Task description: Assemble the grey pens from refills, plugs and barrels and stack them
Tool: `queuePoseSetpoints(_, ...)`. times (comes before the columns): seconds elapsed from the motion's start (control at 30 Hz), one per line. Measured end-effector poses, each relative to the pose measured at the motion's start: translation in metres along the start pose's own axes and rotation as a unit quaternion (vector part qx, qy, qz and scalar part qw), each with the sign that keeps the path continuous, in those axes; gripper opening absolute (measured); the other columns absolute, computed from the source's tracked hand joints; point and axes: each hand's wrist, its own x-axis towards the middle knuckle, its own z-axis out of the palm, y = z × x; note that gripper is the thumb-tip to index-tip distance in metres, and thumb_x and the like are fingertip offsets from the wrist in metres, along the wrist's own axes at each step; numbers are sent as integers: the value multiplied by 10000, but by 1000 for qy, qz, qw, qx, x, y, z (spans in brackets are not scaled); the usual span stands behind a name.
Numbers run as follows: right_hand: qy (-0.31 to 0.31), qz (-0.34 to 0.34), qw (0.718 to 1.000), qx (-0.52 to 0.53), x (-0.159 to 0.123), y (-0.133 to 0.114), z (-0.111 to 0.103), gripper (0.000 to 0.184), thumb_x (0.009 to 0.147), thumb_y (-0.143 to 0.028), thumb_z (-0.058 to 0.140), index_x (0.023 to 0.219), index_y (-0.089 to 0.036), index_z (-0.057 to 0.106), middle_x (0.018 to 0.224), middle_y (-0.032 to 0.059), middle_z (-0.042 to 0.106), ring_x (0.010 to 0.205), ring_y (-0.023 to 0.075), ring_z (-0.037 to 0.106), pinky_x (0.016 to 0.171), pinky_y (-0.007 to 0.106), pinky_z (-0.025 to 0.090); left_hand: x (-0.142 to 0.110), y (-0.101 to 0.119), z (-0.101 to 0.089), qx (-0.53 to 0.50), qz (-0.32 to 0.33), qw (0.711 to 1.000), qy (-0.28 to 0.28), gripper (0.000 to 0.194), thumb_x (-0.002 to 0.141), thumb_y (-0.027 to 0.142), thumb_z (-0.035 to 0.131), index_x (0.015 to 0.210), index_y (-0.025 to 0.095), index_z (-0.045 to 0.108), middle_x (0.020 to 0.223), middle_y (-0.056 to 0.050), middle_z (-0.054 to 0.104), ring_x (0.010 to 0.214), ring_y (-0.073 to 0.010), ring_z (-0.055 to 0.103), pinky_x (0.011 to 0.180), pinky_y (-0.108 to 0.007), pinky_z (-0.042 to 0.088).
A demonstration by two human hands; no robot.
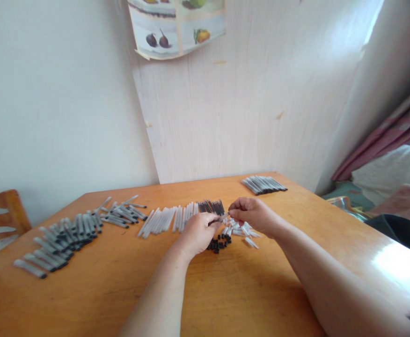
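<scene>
My left hand [198,233] is closed around a slim pen [222,218], which points to the right. At the pen's right end, my right hand [251,214] is closed in a pinch; any small part between those fingertips is too small to make out. Just below the hands lie small black pen plugs [222,242] in a loose heap, partly behind my left hand. Clear pen caps [240,229] are scattered under my right hand. Dark ink refills [210,206] lie side by side behind my hands, and translucent white pen barrels [160,221] form a row to the left.
Many pens with black ends [68,238] spread over the left of the wooden table [233,290]. Another row of pens [264,184] lies at the back right. A chair [13,210] stands at the left and a black bin-like container [398,231] at the right.
</scene>
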Motion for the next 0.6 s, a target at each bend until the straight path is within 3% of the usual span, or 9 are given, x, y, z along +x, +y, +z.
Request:
queuePoseSetpoints(0.33,14,-11,998,-59,-1,-5,-3,199,782,-348,596,792,-152,627,592,-19,552,520,90,442,475,212,324,0,8,-2,-46,-3,999,-25,273,870,321,479,866,171,708,832,-25,695,799,-166,593,697,-244,406)
queuePoseSetpoints(0.47,34,-38,999,-10,-2,-12,-1,267,805,-401,583,821,-140,634,648,1,577,559,95,467,500,213,342,1,11,0,-124,-48,991,-28,270,856,344,513,927,173,709,834,-13,692,805,-170,590,720,-253,416)
queuePoseSetpoints(0.6,67,-71,993,64,-2,-13,5,359,849,-487,517,858,-149,637,707,17,597,596,106,495,530,223,373,3,15,-3,-233,-98,967,18,261,821,368,584,941,169,704,826,-27,690,814,-175,594,786,-277,421)
